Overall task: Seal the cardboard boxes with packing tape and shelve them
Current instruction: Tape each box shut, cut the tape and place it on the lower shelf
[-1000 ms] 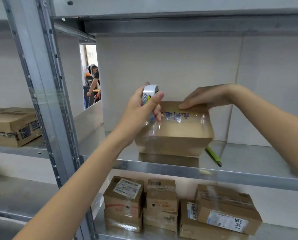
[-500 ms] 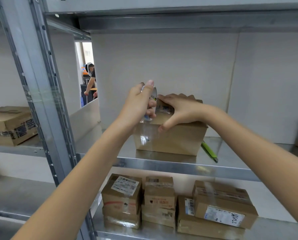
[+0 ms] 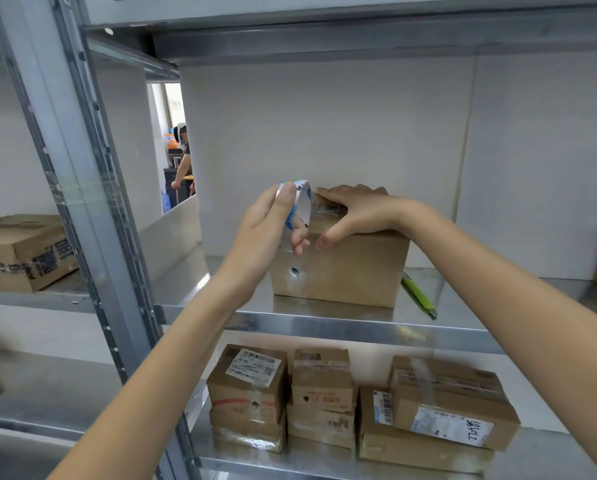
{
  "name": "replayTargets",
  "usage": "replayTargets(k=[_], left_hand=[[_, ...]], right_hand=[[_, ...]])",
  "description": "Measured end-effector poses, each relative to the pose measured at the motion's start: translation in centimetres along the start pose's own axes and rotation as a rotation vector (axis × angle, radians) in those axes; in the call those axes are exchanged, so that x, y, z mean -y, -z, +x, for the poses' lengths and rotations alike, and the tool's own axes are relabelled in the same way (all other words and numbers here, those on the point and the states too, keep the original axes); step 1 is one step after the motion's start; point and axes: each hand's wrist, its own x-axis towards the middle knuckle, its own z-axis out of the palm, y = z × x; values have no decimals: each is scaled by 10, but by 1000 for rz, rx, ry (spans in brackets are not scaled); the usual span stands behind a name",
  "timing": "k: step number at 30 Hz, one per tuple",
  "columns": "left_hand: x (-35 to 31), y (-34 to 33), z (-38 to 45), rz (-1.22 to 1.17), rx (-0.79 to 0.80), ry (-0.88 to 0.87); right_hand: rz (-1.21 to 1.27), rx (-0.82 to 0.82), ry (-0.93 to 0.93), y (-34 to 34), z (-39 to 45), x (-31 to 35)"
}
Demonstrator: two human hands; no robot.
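A brown cardboard box stands on the metal shelf at chest height. My left hand grips a roll of packing tape at the box's top left corner, the roll upright. My right hand lies flat on the box top, fingers spread, pressing down beside the roll. Clear tape shines on the box's left front face. The top of the box is mostly hidden under my right hand.
A green box cutter lies on the shelf right of the box. Several taped boxes sit on the shelf below. Another box rests on the left bay's shelf. A steel upright stands left. A person stands far behind.
My right hand moved from the box's far edge onto its top and pressed down. The box went from tilted toward me to sitting level. My left hand keeps the roll at the corner.
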Motion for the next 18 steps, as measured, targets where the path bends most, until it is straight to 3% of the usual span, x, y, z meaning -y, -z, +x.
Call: replayTargets(k=[15, 18], left_hand=[[1, -19, 2, -49, -160, 86], [-1, -25, 3, -85, -188, 118]], right_hand=[[59, 50, -31, 6, -4, 3], [-30, 102, -56, 9, -1, 8]])
